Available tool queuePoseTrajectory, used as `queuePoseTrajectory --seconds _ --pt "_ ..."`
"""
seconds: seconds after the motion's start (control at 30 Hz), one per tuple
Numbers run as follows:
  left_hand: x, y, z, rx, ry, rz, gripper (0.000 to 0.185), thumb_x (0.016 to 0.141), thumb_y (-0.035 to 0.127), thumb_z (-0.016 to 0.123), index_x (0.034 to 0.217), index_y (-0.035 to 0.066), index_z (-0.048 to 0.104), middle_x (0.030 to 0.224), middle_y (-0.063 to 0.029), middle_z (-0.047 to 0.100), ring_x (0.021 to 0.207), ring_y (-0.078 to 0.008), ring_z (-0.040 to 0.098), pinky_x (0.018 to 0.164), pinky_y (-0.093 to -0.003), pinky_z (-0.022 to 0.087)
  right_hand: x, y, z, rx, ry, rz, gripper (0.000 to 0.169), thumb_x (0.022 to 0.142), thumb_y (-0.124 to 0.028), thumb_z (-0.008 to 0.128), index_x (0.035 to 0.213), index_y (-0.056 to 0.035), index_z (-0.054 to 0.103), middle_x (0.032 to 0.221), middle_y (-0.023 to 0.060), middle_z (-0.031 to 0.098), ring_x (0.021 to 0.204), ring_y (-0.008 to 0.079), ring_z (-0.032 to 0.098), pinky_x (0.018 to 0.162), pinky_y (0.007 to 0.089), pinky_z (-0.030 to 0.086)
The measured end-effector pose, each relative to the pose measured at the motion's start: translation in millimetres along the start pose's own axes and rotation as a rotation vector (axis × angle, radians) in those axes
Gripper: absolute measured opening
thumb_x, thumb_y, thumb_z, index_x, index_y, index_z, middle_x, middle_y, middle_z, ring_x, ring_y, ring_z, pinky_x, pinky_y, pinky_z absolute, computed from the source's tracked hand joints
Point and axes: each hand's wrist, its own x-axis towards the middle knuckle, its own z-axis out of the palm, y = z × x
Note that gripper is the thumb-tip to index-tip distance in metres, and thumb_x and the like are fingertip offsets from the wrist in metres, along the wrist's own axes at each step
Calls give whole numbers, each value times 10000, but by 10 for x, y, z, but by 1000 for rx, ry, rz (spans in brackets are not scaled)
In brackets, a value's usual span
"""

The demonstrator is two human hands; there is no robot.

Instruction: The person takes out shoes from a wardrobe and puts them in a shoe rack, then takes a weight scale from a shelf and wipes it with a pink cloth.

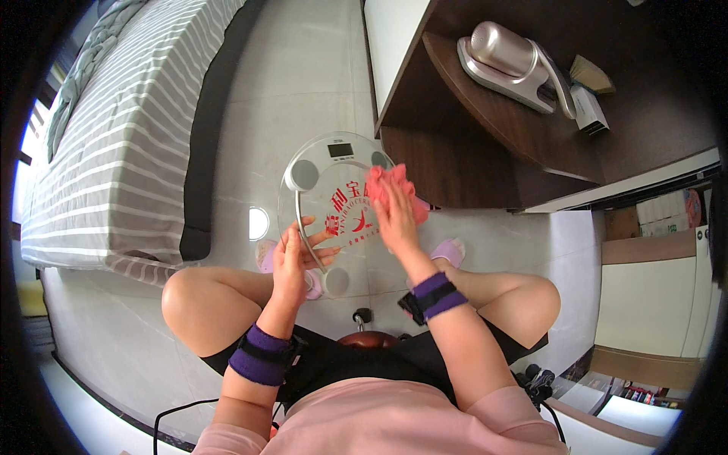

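A round glass bathroom scale [359, 220] with red printing, a small display [340, 150] and round grey foot pads [304, 174] is in front of me, above the floor between my knees. My left hand [293, 256] grips its left edge. The thumb lies on the near side, and the other fingers show through the glass from beneath. Under my right hand [397, 219] is a crumpled coral-pink cloth [405, 183], pressed on the right part of the glass. The cloth covers some of the printing and part of the right rim.
A bed with a striped cover [142, 131] stands at left. To the right, a dark wooden cabinet [449, 165] comes close to the scale; its shelf holds a handheld vacuum cleaner [506, 62] and a small box [590, 108]. Pink slippers [449, 250] are on the tiled floor [296, 74].
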Motion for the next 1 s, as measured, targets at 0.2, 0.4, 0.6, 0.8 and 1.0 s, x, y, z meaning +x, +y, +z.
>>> queuePoseTrajectory --seconds 0.2,0.4,0.6,0.8,1.0 --pt "150 -138 -85 -28 151 -1 484 989 461 407 1274 76 476 1038 -174 662 819 -257 689 724 -331 556 -809 -807 17 158 -148 31 515 891 -293 590 1360 -125 460 1415 180 401 1295 417 373 1065 505 314" --pt "190 -38 -167 -49 272 65 491 992 460 403 1274 61 451 1066 -205 648 829 -270 669 721 -338 546 -781 -991 -193 237 -241 -263 495 859 -314 634 1314 -165 508 1384 132 438 1281 377 400 1063 488 330" --pt "298 12 -143 -44 268 42 539 977 506 401 1299 74 415 1137 -228 623 924 -352 670 751 -361 558 -632 135 269 284 -52 176 442 887 -271 628 1290 -127 519 1347 153 468 1245 350 440 1038 431 368" --pt "617 -298 -162 -42 198 -71 595 967 547 388 1341 85 390 1180 -234 597 969 -344 651 781 -329 543 -554 911 544 905 17 668 465 911 -229 630 1308 -34 487 1325 141 504 1206 230 500 999 329 402" --pt "1023 -711 -289 -51 241 -195 613 980 543 345 1369 70 369 1187 -221 602 966 -351 651 795 -343 513 -527 1366 571 1196 -246 1056 572 868 -125 668 1373 -37 415 1329 80 501 1184 164 498 1000 300 397"
